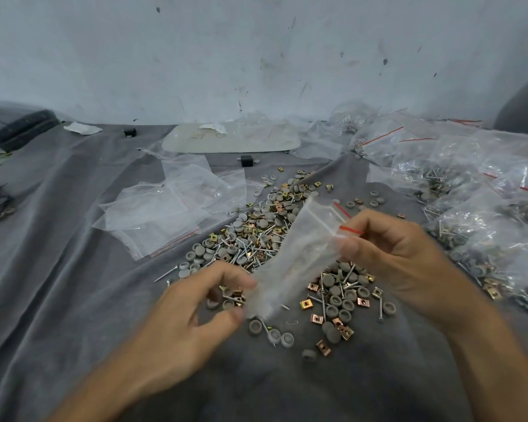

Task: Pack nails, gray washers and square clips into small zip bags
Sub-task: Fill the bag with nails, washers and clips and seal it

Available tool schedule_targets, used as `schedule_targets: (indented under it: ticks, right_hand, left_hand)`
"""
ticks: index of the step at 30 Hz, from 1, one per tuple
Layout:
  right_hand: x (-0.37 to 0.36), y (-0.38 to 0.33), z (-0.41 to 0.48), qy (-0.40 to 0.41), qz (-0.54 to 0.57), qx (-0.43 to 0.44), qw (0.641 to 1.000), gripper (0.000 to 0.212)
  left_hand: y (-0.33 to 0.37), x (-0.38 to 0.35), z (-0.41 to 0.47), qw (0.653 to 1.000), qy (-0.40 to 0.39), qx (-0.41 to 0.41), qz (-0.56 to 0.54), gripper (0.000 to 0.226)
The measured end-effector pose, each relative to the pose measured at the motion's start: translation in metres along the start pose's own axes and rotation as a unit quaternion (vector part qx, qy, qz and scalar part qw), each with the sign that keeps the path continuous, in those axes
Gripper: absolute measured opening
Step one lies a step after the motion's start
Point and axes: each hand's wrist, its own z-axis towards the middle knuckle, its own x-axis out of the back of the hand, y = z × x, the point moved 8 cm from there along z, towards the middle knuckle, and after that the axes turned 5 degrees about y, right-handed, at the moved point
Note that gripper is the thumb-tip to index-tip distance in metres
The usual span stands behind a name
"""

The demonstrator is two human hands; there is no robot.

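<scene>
A small clear zip bag (299,257) with a red strip hangs slanted over the parts pile. My right hand (393,254) pinches its top edge at the red strip. My left hand (195,312) has its fingers curled near the bag's lower end, with a few small parts between them; the bag is blurred, so whether they touch it is unclear. Under both hands lies a pile of gray washers (336,296), nails (250,245) and brass square clips (316,318) on a gray cloth (73,269).
Empty zip bags (171,208) lie to the left of the pile. Filled bags (476,190) are heaped on the right. A flat white tray (229,138) sits at the back by the wall. A small black block (247,161) stands behind the pile.
</scene>
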Motion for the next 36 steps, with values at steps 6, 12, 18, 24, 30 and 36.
schedule_targets:
  ticks: [6,12,18,24,30,36]
  right_hand:
    - [-0.046,-0.017,-0.008,-0.095,-0.115,0.038,0.988,0.038]
    - [-0.058,-0.039,-0.011,-0.082,-0.102,0.116,0.985,0.029]
    - [-0.043,-0.052,-0.012,-0.020,-0.070,0.126,0.989,0.035]
    - [-0.040,-0.049,-0.010,0.005,-0.093,0.094,0.991,0.040]
    - [-0.040,-0.048,-0.009,0.021,-0.018,0.103,0.994,0.034]
    - [-0.004,-0.046,-0.006,0.089,0.067,0.106,0.988,0.046]
  left_hand:
    - [0.024,-0.024,0.003,0.981,-0.113,-0.011,-0.156,0.099]
    - [0.023,-0.019,0.005,0.972,-0.035,0.009,-0.231,0.081]
    - [0.043,-0.010,0.007,0.963,0.007,-0.020,-0.268,0.038]
    - [0.044,-0.010,0.006,0.955,0.037,0.005,-0.295,0.017]
    - [0.036,-0.014,0.009,0.963,0.040,0.017,-0.268,0.026]
    - [0.008,-0.011,0.016,0.985,0.043,0.022,-0.168,0.024]
